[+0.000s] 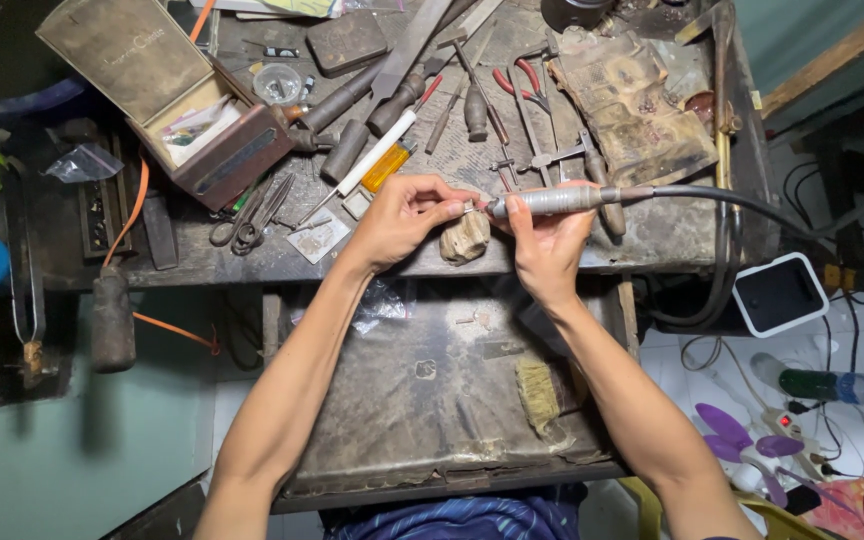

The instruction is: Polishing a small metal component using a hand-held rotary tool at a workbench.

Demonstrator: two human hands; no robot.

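Note:
My right hand [544,240] grips a grey metal rotary handpiece [552,202] held level, its black flexible shaft [712,197] running off to the right. My left hand [407,215] pinches a very small piece against the handpiece tip [474,208]; the piece is too small to make out. Both hands hover over a worn wooden bench peg [466,238] at the front edge of the dark workbench [652,240].
Files, pliers with red handles [522,82], scissors [247,225], a yellow lighter [388,167] and an open brown box [167,95] crowd the bench. An open drawer tray [432,400] with a brush [538,395] lies below. A white box [780,293], bottle and cables sit on the floor at right.

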